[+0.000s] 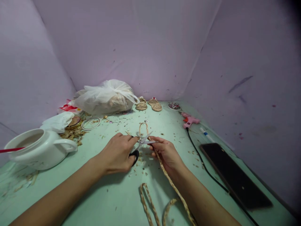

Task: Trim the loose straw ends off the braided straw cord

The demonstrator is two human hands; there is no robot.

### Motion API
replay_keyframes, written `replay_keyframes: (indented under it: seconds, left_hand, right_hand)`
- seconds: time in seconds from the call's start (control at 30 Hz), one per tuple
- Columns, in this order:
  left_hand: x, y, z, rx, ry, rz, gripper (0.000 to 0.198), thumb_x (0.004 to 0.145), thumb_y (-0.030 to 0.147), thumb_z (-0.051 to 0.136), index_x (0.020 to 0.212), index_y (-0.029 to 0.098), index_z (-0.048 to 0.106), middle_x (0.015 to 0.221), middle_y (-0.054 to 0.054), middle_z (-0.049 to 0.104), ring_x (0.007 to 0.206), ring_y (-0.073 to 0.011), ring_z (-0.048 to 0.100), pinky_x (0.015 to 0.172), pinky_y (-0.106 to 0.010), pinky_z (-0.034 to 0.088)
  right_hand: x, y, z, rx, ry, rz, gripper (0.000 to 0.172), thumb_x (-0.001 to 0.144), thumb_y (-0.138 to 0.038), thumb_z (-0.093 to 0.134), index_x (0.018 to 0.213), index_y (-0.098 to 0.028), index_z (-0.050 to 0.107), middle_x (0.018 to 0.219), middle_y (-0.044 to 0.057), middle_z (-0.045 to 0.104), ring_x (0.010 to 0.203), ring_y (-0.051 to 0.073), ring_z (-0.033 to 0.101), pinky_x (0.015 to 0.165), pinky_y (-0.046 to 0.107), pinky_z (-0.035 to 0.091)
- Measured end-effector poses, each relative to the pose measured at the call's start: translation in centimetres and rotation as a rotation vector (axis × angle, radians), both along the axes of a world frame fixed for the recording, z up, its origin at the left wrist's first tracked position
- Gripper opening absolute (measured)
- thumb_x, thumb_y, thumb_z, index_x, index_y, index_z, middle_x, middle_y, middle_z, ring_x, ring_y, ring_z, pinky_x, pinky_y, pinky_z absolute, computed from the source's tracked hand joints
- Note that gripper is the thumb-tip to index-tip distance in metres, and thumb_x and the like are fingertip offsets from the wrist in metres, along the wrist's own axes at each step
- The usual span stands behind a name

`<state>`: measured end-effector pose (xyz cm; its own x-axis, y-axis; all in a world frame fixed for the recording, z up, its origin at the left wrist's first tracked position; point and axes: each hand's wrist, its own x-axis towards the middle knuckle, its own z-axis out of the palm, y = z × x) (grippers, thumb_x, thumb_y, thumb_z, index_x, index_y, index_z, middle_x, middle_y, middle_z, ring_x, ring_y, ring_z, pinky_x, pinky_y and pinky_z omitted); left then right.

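Observation:
My left hand (118, 153) grips a pair of scissors (141, 142) by the black handles, one thumb loop showing below the fingers. The blades are spread and point right, toward my right hand (164, 151). Pinched in my right fingers is a braided straw cord (169, 180). One end of the cord bends into a narrow loop (143, 125) beyond the blades, and the rest runs down toward me beside my right forearm. The blades lie at the cord by my right fingertips; whether they touch it I cannot tell. More of the cord lies curled at the near edge.
Small woven sandals (155, 105) stand at the back beside a tied plastic bag (105, 97). At left are a white pot (44, 153), straw scraps and a ring (91, 123). A pink glue gun (190, 120), its black cable, a marker (206, 135) and a dark phone-like slab (235, 175) lie right.

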<state>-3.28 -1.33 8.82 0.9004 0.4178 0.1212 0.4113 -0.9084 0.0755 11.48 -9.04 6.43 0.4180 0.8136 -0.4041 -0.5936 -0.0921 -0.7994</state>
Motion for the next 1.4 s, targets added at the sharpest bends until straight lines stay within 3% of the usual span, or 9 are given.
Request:
replay_keyframes:
  seconds: [0.2, 0.6, 0.77, 1.0, 1.13, 1.23, 1.4]
  left_hand:
    - [0.2, 0.3, -0.9, 0.126, 0.033, 0.071, 0.043, 0.071, 0.027, 0.045, 0.111, 0.014, 0.05, 0.087, -0.011, 0.061, 0.078, -0.026, 0.055, 0.074, -0.04, 0.039]
    - [-0.1, 1.0, -1.4, 0.043, 0.043, 0.065, 0.041, 0.069, 0.016, 0.041, 0.109, 0.019, 0.051, 0.084, -0.007, 0.065, 0.072, -0.0233, 0.058, 0.065, -0.033, 0.041]
    - [-0.4, 1.5, -1.5, -0.179, -0.099, 0.116, 0.035, 0.069, 0.012, 0.041, 0.097, 0.024, 0.058, 0.074, -0.001, 0.065, 0.069, -0.0157, 0.058, 0.06, -0.023, 0.039]
    - [-0.3, 3.0, -2.1, -0.475, -0.563, 0.34, 0.033, 0.066, 0.02, 0.052, 0.097, 0.018, 0.059, 0.065, 0.001, 0.061, 0.057, -0.012, 0.054, 0.054, -0.021, 0.04]
    - [0.3, 2.7, -1.9, -0.682, -0.633, 0.356, 0.034, 0.064, 0.023, 0.054, 0.097, 0.015, 0.057, 0.062, 0.0, 0.06, 0.056, -0.0125, 0.054, 0.052, -0.021, 0.041]
    - [0.1, 2.9, -1.3, -0.542, -0.545, 0.443, 0.035, 0.065, 0.027, 0.053, 0.099, 0.018, 0.057, 0.068, -0.002, 0.063, 0.06, -0.0152, 0.057, 0.054, -0.023, 0.041]
    - [-1.9, 5.2, -0.6, -0.055, -0.023, 0.62, 0.02, 0.067, 0.03, 0.045, 0.073, 0.02, 0.061, 0.071, -0.008, 0.063, 0.066, -0.0236, 0.058, 0.05, -0.027, 0.035]
  right_hand:
    - [0.1, 0.0, -0.1, 0.053, -0.001, 0.03, 0.015, 0.054, -0.011, 0.064, 0.069, -0.011, 0.063, 0.059, -0.001, 0.059, 0.045, 0.005, 0.048, 0.034, 0.014, 0.038]
    - [0.0, 0.1, -0.5, 0.048, -0.059, 0.006, 0.021, 0.053, -0.013, 0.065, 0.073, -0.012, 0.063, 0.062, 0.0, 0.059, 0.045, 0.006, 0.047, 0.034, 0.016, 0.035]
    - [0.1, 0.1, -0.4, 0.039, -0.058, 0.006, 0.022, 0.053, -0.012, 0.063, 0.075, -0.012, 0.064, 0.061, 0.0, 0.059, 0.045, 0.006, 0.047, 0.034, 0.016, 0.034]
    - [0.1, 0.2, -0.4, 0.011, -0.041, 0.027, 0.016, 0.052, -0.009, 0.059, 0.067, -0.013, 0.059, 0.066, 0.002, 0.06, 0.051, 0.009, 0.053, 0.041, 0.02, 0.043]
    - [0.0, 0.2, -1.0, 0.029, -0.092, 0.077, 0.021, 0.047, -0.005, 0.05, 0.065, -0.014, 0.058, 0.06, -0.001, 0.055, 0.044, 0.007, 0.047, 0.035, 0.018, 0.036]
    - [-0.1, 0.3, -1.2, 0.025, -0.139, 0.099, 0.026, 0.046, -0.006, 0.044, 0.067, -0.014, 0.059, 0.058, -0.002, 0.05, 0.042, 0.006, 0.042, 0.032, 0.017, 0.028]
    - [0.0, 0.3, -1.1, -0.028, -0.143, 0.128, 0.03, 0.047, -0.008, 0.043, 0.07, -0.013, 0.061, 0.062, 0.0, 0.05, 0.042, 0.005, 0.039, 0.032, 0.016, 0.014]
